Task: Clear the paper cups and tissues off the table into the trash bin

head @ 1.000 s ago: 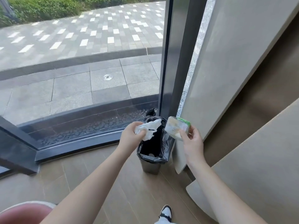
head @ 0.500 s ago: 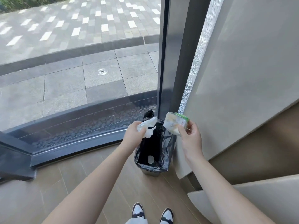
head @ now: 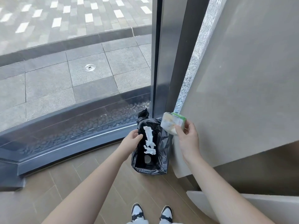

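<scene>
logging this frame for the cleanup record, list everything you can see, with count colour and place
trash bin: one, lined with a black bag, on the floor by the window frame
tissue: one, white, crumpled, in the air over the bin's mouth, touching neither hand
packet: one, white and yellow with green trim, above the bin's right edge
round pale item: one, at the bottom of the bin; cannot tell what it is
window frame: one, dark metal, behind the bin
wall panel: one, grey, right of the bin
floor: brown wood-look planks
shoes: two, black and white, bottom edge
left hand: one, empty, fingers relaxed, beside the tissue
right hand: one, pinching the packet
</scene>
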`<state>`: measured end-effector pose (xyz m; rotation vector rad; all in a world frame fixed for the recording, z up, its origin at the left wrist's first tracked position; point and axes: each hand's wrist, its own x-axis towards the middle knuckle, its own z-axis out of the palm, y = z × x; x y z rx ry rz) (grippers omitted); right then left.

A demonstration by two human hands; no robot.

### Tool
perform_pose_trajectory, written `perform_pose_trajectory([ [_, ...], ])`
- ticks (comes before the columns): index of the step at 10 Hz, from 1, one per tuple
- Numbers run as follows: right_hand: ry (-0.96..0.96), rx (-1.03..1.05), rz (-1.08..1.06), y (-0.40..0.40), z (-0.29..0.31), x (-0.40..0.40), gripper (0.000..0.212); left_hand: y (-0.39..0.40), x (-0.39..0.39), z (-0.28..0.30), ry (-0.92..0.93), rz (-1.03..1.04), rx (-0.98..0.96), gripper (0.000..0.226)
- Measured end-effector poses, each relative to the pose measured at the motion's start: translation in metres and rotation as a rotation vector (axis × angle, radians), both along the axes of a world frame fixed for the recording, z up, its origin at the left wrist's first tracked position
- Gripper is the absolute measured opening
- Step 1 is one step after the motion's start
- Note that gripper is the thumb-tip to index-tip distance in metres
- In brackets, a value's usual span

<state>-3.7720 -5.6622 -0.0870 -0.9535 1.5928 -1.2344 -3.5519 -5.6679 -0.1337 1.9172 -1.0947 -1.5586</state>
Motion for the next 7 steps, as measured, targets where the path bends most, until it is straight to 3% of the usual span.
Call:
perform_pose_trajectory([
  [3, 0.003, 0.038, 0.054, -0.011, -0.012, 0.016, 0.025, -0.004, 0.012, 0.008, -0.001, 0.024, -0.052, 0.049],
  [5, -0.034, 0.086, 0.19, -0.012, -0.007, 0.026, 0.046, 0.0, 0.021, 0.014, 0.008, 0.053, -0.066, 0.05],
  [7, -0.024, 0.068, 0.166, -0.005, -0.005, 0.026, 0.04, 0.007, 0.026, 0.014, 0.006, 0.081, -0.104, 0.05],
])
